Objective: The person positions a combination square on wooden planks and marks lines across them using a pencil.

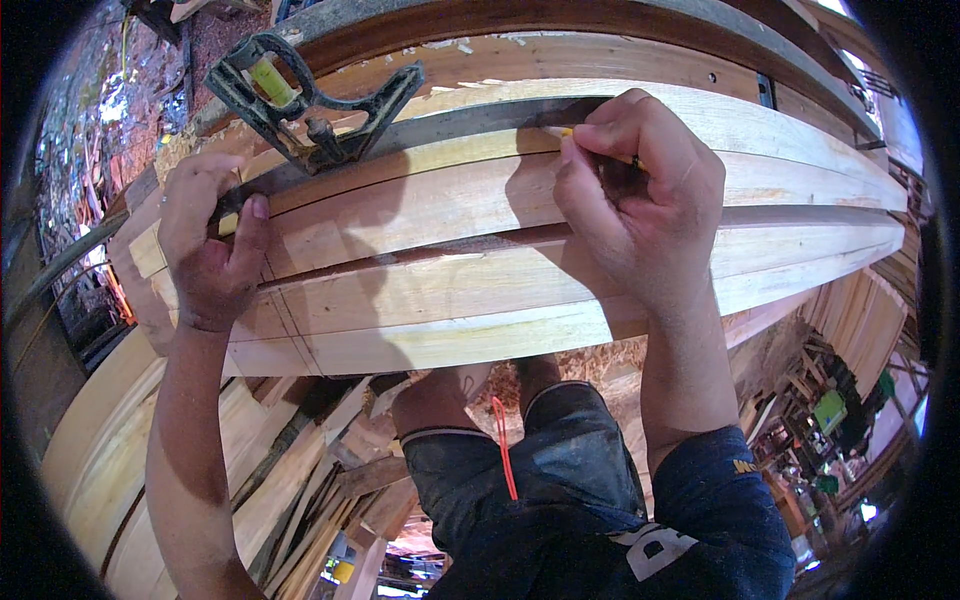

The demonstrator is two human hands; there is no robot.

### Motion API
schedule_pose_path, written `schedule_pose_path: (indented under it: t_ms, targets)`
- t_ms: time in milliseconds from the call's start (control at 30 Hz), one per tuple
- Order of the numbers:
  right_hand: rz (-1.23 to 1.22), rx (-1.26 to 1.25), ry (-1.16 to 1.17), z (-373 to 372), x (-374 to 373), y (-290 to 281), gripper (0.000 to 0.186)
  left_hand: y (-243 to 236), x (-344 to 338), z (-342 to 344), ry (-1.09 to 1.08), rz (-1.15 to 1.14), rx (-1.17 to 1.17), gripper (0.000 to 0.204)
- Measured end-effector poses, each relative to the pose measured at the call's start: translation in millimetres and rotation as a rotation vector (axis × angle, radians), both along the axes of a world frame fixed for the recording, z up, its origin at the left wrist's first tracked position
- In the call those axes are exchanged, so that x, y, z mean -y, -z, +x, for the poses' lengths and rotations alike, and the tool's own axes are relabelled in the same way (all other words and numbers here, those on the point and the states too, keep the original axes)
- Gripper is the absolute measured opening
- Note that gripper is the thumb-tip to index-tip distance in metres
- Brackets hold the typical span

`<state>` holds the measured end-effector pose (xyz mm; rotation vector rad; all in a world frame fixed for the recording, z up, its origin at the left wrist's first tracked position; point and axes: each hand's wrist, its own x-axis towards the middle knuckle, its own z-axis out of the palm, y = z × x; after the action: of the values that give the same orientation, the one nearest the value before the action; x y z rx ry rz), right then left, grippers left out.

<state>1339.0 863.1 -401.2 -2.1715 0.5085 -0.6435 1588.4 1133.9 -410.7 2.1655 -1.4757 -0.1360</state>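
A combination square with a dark metal head and a green vial [270, 82] lies over pale, planed boards [440, 285]. Its long steel blade [455, 124] runs lengthwise along the far boards. At the left, my left hand [205, 240] is closed on the blade's near end, thumb on one side and fingers on the other. A pencil with a yellow tip end [567, 132] is pinched in my right hand [650, 185], close to the blade's right end. Most of the pencil is hidden by my fingers. Thin lines cross the boards below my left hand.
Beyond the boards runs a long dark beam [540, 15] with wood shavings along it. More cut boards [110, 430] lean at the lower left, with narrow offcuts beside them. Shavings [590, 372] cover the ground near my legs. A cluttered work area lies at the lower right.
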Motion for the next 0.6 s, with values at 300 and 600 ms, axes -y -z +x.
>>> schedule_pose_path:
  t_ms: [300,600]
  targets:
    - [-0.006,0.02,-0.008,1.3,-1.0,0.2,0.014,0.0,0.6,0.1,0.001,0.018,0.022,0.028]
    - [-0.027,0.01,-0.01,0.7,0.6,-0.8,0.015,0.2,1.0,0.2,0.004,-0.002,0.023,0.028]
